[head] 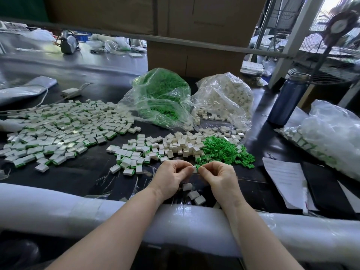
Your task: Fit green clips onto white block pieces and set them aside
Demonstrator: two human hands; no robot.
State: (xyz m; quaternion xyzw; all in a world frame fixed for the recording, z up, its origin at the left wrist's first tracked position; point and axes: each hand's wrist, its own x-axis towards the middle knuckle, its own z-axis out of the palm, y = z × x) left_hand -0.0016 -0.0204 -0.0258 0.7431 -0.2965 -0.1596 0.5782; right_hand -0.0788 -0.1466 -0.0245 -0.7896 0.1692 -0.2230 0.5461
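My left hand (171, 176) pinches a small white block (194, 169) at the middle of the black table (81, 172). My right hand (218, 176) pinches a green clip (198, 167) that touches the block's right end. Just beyond the hands lies a heap of loose white blocks (175, 145) and a heap of green clips (226, 149). A wide spread of white blocks with green clips fitted (58, 129) covers the left of the table. Three loose white blocks (193, 193) lie under my hands.
A clear bag of green clips (161, 94) and a clear bag of white blocks (226, 96) stand behind the heaps. A blue bottle (288, 98), papers (284, 182) and another bag (331, 137) sit at right. A padded white roll (78, 209) lines the near edge.
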